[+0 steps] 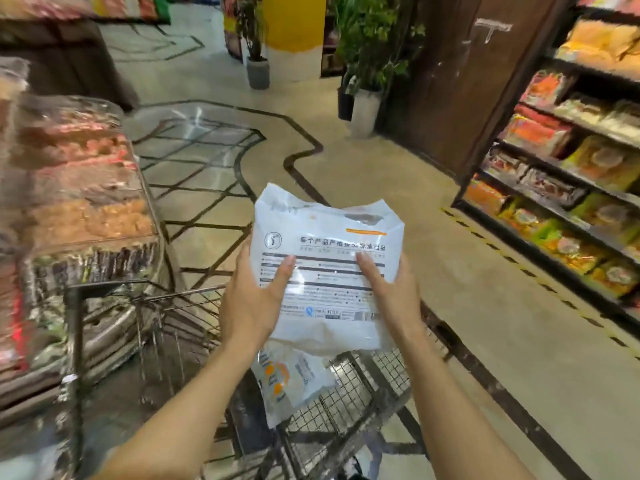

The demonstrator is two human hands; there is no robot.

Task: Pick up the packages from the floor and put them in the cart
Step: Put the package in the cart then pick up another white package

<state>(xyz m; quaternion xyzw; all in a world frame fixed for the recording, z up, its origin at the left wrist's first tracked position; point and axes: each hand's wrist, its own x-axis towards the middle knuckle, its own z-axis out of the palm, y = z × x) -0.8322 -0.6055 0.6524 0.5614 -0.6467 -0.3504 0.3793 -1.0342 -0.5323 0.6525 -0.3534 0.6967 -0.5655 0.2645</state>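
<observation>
Both hands grip a white package above the cart — shelves right.

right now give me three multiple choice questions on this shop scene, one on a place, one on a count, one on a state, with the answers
1. Where is the white plastic package with black printed text?
A. lying on the floor
B. held above the wire-mesh metal cart
C. on a shelf

2. How many hands hold that package?
A. none
B. one
C. two

3. What is already in the cart?
A. a white package with orange print
B. a potted plant
C. nothing at all

Answers:
1 B, the package is up in the air with the cart's mesh basket below it.
2 C, the left hand grips its left edge and the right hand grips its right edge, thumbs on the printed face.
3 A, the orange-printed package lies against the mesh under the held one.
</observation>
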